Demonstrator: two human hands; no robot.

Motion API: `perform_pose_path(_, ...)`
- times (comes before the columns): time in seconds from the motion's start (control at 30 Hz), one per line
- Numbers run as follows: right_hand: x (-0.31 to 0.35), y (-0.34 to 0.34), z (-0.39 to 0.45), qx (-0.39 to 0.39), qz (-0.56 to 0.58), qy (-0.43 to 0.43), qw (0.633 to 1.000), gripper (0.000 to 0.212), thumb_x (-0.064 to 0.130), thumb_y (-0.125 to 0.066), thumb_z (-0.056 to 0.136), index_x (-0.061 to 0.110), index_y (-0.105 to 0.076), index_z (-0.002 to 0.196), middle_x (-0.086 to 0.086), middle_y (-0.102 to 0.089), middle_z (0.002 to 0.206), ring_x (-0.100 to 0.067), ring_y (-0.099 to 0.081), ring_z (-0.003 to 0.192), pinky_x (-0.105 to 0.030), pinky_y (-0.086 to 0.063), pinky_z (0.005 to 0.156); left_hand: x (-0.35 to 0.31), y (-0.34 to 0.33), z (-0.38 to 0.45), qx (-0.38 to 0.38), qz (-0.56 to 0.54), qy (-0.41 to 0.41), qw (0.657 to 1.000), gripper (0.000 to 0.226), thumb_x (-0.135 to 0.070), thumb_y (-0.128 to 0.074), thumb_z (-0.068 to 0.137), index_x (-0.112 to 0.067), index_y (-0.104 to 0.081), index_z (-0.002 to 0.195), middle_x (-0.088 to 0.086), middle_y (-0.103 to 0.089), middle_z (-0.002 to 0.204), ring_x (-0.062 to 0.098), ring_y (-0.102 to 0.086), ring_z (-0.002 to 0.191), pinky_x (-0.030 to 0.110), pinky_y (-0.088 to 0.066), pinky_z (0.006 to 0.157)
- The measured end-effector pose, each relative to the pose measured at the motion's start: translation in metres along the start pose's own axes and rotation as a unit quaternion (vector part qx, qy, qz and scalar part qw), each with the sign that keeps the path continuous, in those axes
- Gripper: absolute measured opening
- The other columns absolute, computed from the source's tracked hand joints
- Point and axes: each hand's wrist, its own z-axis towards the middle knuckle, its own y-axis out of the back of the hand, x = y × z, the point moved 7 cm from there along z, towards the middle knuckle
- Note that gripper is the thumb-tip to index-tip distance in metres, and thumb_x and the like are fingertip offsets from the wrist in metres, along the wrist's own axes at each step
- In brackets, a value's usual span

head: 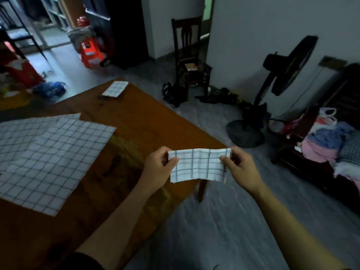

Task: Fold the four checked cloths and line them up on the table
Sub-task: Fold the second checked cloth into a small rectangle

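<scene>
Both hands' fingers (pixel 226 159) pinch a folded cloth (pixel 198 165) above the table (pixel 140 121) corner, fan (pixel 280 78) beyond.

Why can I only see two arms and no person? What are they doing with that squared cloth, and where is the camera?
The camera sits on the person's head and looks forward and down, so you see only their own arms reaching out. There is just this one picture, taken from up there.

The left hand and the right hand each pinch one end of a small folded checked cloth, holding it in the air by the corner of the brown table.

On the table lie more checked cloths. One folded cloth rests at the far end. On the left, cloths still spread out flat wait, one overlapping another.

Beyond the table stand a dark wooden chair and a black fan.
</scene>
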Motion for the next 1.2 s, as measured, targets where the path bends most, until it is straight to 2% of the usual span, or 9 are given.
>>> perform_pose_path(0.13, -0.032, 0.094, 0.003, -0.033, 0.011, -0.006, 0.999, 0.031, 0.01, -0.066, 0.091, 0.014, -0.045, 0.068, 0.003, -0.04, 0.063, -0.005, -0.039, 0.058, -0.02, -0.037, 0.055, -0.05, -0.087, 0.02, 0.011, -0.007, -0.005, 1.0, 0.006, -0.019, -0.066, 0.092, -0.02, -0.062, 0.096, -0.006, -0.069, 0.096, 0.004, -0.067, 0.09, 0.033, -0.06, 0.078)
perform_pose_path(0.23, -0.05, 0.15, 0.009, -0.05, 0.02, -0.014, 0.998, 0.033, 0.008, -0.066, 0.09, 0.01, -0.043, 0.067, 0.001, -0.038, 0.063, -0.006, -0.038, 0.059, -0.02, -0.035, 0.054, -0.077, -0.136, 0.031, 0.019, -0.012, -0.013, 1.0, 0.005, -0.016, -0.067, 0.09, -0.019, -0.063, 0.09, -0.003, -0.071, 0.089, 0.009, -0.068, 0.087, 0.036, -0.059, 0.075)
perform_pose_path(0.4, -0.083, 0.213, 0.032, -0.086, 0.028, -0.017, 0.996, 0.026, 0.008, -0.064, 0.091, 0.008, -0.049, 0.07, -0.016, -0.042, 0.066, -0.009, -0.04, 0.062, -0.024, -0.037, 0.058, -0.108, -0.197, 0.071, 0.042, 0.008, -0.011, 0.999, 0.006, -0.018, -0.069, 0.088, -0.019, -0.063, 0.086, -0.003, -0.071, 0.085, 0.01, -0.068, 0.083, 0.028, -0.055, 0.07)
perform_pose_path(0.47, -0.097, 0.232, 0.043, -0.114, 0.043, -0.036, 0.992, 0.017, 0.009, -0.064, 0.091, 0.009, -0.058, 0.076, -0.008, -0.045, 0.064, -0.007, -0.043, 0.062, -0.021, -0.039, 0.059, -0.117, -0.217, 0.092, 0.053, 0.008, -0.018, 0.998, 0.005, -0.019, -0.069, 0.088, -0.018, -0.064, 0.087, -0.002, -0.072, 0.085, 0.013, -0.069, 0.083, 0.035, -0.058, 0.073)
perform_pose_path(0.6, -0.112, 0.259, 0.074, -0.13, 0.036, -0.036, 0.99, 0.027, 0.008, -0.063, 0.092, 0.02, -0.053, 0.07, 0.009, -0.045, 0.061, -0.002, -0.041, 0.059, -0.015, -0.038, 0.057, -0.128, -0.252, 0.14, 0.055, -0.007, -0.018, 0.998, 0.007, -0.015, -0.069, 0.089, -0.01, -0.064, 0.087, 0.005, -0.071, 0.084, 0.02, -0.069, 0.082, 0.039, -0.056, 0.073)
perform_pose_path(0.77, -0.136, 0.291, 0.135, -0.116, -0.014, -0.035, 0.993, 0.024, 0.01, -0.063, 0.092, 0.018, -0.054, 0.071, 0.0, -0.046, 0.064, -0.006, -0.043, 0.061, -0.019, -0.039, 0.059, -0.125, -0.292, 0.212, 0.059, -0.052, -0.013, 0.997, 0.01, -0.014, -0.069, 0.089, -0.007, -0.063, 0.086, 0.013, -0.07, 0.083, 0.028, -0.069, 0.08, 0.046, -0.057, 0.072)
perform_pose_path(0.9, -0.16, 0.307, 0.195, -0.095, -0.048, -0.07, 0.992, 0.018, 0.014, -0.063, 0.093, 0.009, -0.054, 0.077, -0.018, -0.053, 0.072, -0.014, -0.047, 0.062, -0.033, -0.045, 0.059, -0.117, -0.32, 0.277, 0.069, -0.08, 0.017, 0.994, 0.004, -0.017, -0.069, 0.089, -0.015, -0.065, 0.089, 0.005, -0.073, 0.088, 0.015, -0.071, 0.082, 0.04, -0.06, 0.075)
perform_pose_path(1.1, -0.162, 0.311, 0.291, -0.082, -0.043, -0.049, 0.994, 0.03, 0.011, -0.063, 0.092, 0.026, -0.051, 0.07, -0.017, -0.054, 0.075, -0.009, -0.047, 0.066, -0.019, -0.042, 0.061, -0.124, -0.317, 0.359, 0.016, -0.067, 0.009, 0.998, 0.009, -0.012, -0.069, 0.088, -0.008, -0.062, 0.085, 0.011, -0.071, 0.081, 0.027, -0.069, 0.079, 0.037, -0.056, 0.068)
perform_pose_path(1.2, -0.172, 0.301, 0.337, -0.058, -0.013, -0.044, 0.997, 0.033, 0.01, -0.062, 0.093, 0.027, -0.048, 0.068, -0.015, -0.05, 0.07, -0.01, -0.046, 0.064, -0.019, -0.042, 0.059, -0.116, -0.309, 0.395, -0.009, -0.018, 0.017, 1.0, 0.012, -0.014, -0.07, 0.087, -0.005, -0.062, 0.086, 0.014, -0.069, 0.08, 0.024, -0.066, 0.073, 0.026, -0.053, 0.062)
